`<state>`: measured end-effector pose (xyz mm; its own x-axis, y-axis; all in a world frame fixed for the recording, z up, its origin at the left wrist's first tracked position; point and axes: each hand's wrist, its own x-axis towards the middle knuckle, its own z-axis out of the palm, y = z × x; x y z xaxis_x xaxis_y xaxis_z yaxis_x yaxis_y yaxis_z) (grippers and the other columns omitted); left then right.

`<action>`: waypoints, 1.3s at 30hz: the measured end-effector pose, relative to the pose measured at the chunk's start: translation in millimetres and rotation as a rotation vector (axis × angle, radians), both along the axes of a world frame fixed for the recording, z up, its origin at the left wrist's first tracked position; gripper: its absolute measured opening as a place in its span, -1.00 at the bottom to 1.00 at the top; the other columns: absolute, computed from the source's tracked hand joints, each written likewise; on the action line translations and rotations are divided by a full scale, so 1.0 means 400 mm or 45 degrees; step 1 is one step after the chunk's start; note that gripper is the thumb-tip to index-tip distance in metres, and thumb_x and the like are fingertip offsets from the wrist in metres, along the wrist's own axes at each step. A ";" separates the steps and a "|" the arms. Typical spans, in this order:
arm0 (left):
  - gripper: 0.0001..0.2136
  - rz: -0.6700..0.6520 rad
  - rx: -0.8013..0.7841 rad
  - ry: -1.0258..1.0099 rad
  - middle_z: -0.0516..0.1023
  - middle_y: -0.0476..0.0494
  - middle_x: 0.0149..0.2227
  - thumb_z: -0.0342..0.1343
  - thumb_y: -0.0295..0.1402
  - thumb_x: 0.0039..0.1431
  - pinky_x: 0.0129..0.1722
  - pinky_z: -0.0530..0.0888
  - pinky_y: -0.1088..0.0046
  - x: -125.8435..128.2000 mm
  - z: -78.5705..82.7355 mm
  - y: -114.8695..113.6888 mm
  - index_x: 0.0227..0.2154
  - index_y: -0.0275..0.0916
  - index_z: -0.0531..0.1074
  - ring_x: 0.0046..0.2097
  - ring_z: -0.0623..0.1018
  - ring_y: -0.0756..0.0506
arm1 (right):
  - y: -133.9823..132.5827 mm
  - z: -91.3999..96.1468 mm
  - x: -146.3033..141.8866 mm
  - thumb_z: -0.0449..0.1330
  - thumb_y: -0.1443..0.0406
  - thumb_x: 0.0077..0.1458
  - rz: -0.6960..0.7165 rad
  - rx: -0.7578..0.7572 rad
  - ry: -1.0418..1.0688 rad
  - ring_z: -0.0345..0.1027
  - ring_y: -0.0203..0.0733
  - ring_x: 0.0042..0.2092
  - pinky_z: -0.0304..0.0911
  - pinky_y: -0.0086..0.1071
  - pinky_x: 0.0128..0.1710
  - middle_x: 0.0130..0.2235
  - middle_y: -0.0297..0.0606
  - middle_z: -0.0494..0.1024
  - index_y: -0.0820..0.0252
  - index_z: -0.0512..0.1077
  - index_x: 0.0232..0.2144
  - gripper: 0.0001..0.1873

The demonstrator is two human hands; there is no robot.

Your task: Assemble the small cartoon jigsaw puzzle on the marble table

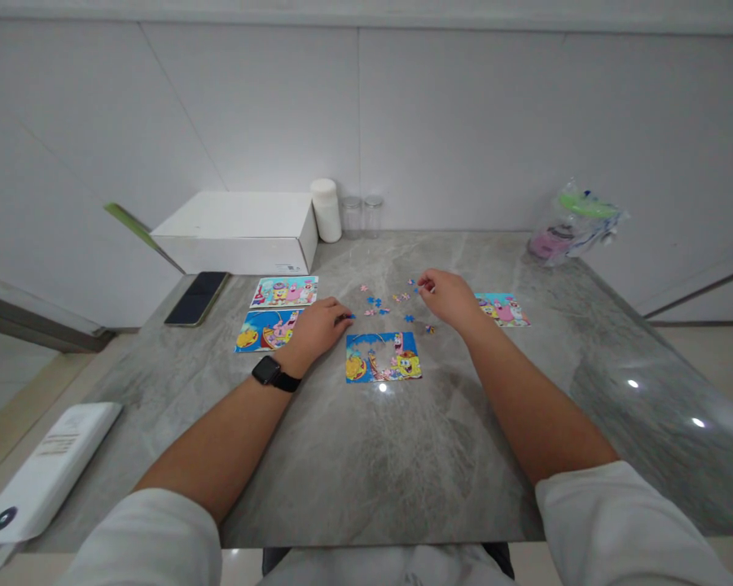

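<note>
In the head view, a partly assembled cartoon jigsaw puzzle lies on the grey table before me, with gaps in its middle. My left hand, wearing a black watch, rests up and left of it. Its fingers are closed on a small blue puzzle piece. My right hand is beyond the puzzle's right corner, fingertips pinched at another puzzle piece, mostly hidden. Between the hands several loose pieces lie scattered. A blue picture card sits partly behind my left hand.
Another picture card lies at left, and one lies beyond my right forearm. A phone, a white box, a white bottle and clear jars stand around. A plastic bag is at back right, a power bank front left.
</note>
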<state>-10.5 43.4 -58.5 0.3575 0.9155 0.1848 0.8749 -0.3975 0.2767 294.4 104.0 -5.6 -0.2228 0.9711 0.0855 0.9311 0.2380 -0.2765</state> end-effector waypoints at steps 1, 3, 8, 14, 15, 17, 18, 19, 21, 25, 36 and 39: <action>-0.71 0.006 0.000 0.003 0.62 -0.22 -0.04 0.07 -0.19 0.44 0.06 0.51 0.25 0.002 0.000 0.002 -0.03 -0.16 0.64 0.00 0.59 -0.19 | 0.006 -0.008 0.002 0.15 0.28 0.34 -0.007 -0.004 -0.004 0.53 -0.07 0.01 0.31 -0.29 0.01 -0.02 -0.12 0.69 0.18 0.57 0.00 -0.72; -0.72 0.020 0.001 0.006 0.63 -0.22 -0.05 0.07 -0.19 0.43 0.04 0.52 0.26 0.005 0.000 0.006 -0.06 -0.16 0.65 -0.01 0.60 -0.19 | 0.018 -0.027 0.007 0.14 0.27 0.34 -0.027 -0.013 -0.018 0.53 -0.08 0.01 0.31 -0.30 0.00 -0.02 -0.12 0.69 0.17 0.57 -0.01 -0.72; -0.71 0.026 0.025 0.012 0.64 -0.23 -0.06 0.05 -0.23 0.43 0.02 0.52 0.26 0.008 -0.003 0.012 -0.05 -0.19 0.65 -0.02 0.60 -0.19 | 0.034 -0.077 0.010 0.12 0.27 0.35 -0.061 -0.042 -0.063 0.52 -0.06 0.03 0.31 -0.31 0.01 0.02 -0.10 0.67 0.18 0.56 0.01 -0.71; -0.69 0.036 0.021 0.022 0.64 -0.23 -0.03 0.01 -0.26 0.43 0.08 0.52 0.23 0.005 -0.015 0.018 -0.01 -0.17 0.65 0.01 0.59 -0.20 | 0.012 -0.105 -0.026 0.10 0.27 0.41 0.064 0.017 -0.088 0.46 -0.03 0.12 0.30 -0.30 0.08 0.11 -0.03 0.60 0.20 0.52 0.12 -0.66; -0.69 0.039 0.022 0.024 0.64 -0.23 -0.03 0.01 -0.27 0.43 0.08 0.52 0.23 0.005 -0.017 0.019 -0.01 -0.16 0.64 0.01 0.59 -0.20 | 0.009 -0.107 -0.034 0.09 0.27 0.42 0.111 0.024 -0.093 0.44 -0.03 0.14 0.29 -0.30 0.10 0.15 -0.02 0.57 0.20 0.51 0.15 -0.64; -0.68 0.040 0.021 0.024 0.64 -0.23 -0.02 -0.01 -0.29 0.43 0.09 0.52 0.22 0.005 -0.020 0.022 0.00 -0.16 0.64 0.02 0.59 -0.21 | 0.005 -0.110 -0.049 0.08 0.26 0.44 0.179 0.028 -0.113 0.40 -0.03 0.18 0.27 -0.29 0.15 0.20 -0.01 0.53 0.17 0.51 0.20 -0.61; -0.68 0.040 0.021 0.021 0.64 -0.23 -0.02 -0.01 -0.30 0.43 0.09 0.52 0.22 0.006 -0.021 0.022 0.00 -0.15 0.64 0.02 0.59 -0.21 | 0.004 -0.112 -0.055 0.08 0.24 0.44 0.194 0.028 -0.127 0.39 -0.02 0.19 0.26 -0.28 0.16 0.21 -0.01 0.52 0.16 0.52 0.20 -0.60; -0.67 0.042 0.021 0.017 0.64 -0.23 -0.02 -0.01 -0.31 0.42 0.09 0.52 0.21 0.007 -0.021 0.023 0.00 -0.15 0.64 0.02 0.59 -0.21 | 0.005 -0.114 -0.061 0.09 0.22 0.44 0.198 0.026 -0.142 0.38 0.00 0.19 0.25 -0.26 0.17 0.20 -0.01 0.51 0.14 0.53 0.20 -0.60; -0.68 0.047 0.025 0.004 0.63 -0.23 -0.03 -0.01 -0.32 0.42 0.10 0.52 0.21 0.009 -0.020 0.023 0.00 -0.16 0.64 0.02 0.59 -0.22 | 0.006 -0.117 -0.070 0.10 0.19 0.44 0.188 0.027 -0.168 0.36 0.05 0.18 0.23 -0.20 0.18 0.17 0.00 0.52 0.11 0.56 0.18 -0.61; -0.67 0.060 0.044 -0.032 0.62 -0.25 -0.01 -0.02 -0.29 0.44 0.10 0.51 0.22 0.014 -0.010 0.016 0.02 -0.19 0.62 0.02 0.58 -0.21 | 0.007 -0.114 -0.075 0.11 0.20 0.43 0.182 0.019 -0.162 0.35 0.09 0.17 0.21 -0.14 0.18 0.14 0.01 0.52 0.09 0.60 0.13 -0.63; -0.70 0.034 0.081 -0.138 0.60 -0.25 0.02 -0.01 -0.28 0.44 0.11 0.50 0.21 0.008 -0.010 0.013 0.03 -0.20 0.58 0.03 0.57 -0.20 | 0.026 -0.087 -0.037 0.24 0.34 0.25 0.204 -0.124 -0.023 0.47 -0.10 -0.03 0.29 -0.32 0.00 -0.05 -0.11 0.63 0.19 0.61 -0.14 -0.83; -0.73 0.028 0.113 -0.211 0.61 -0.23 -0.01 0.03 -0.31 0.42 0.07 0.50 0.22 0.008 -0.012 0.014 0.01 -0.20 0.58 -0.03 0.58 -0.18 | 0.028 -0.085 -0.045 0.26 0.37 0.21 0.189 -0.169 0.336 0.49 -0.17 -0.16 0.32 -0.35 -0.11 -0.19 -0.19 0.66 0.21 0.58 -0.20 -0.88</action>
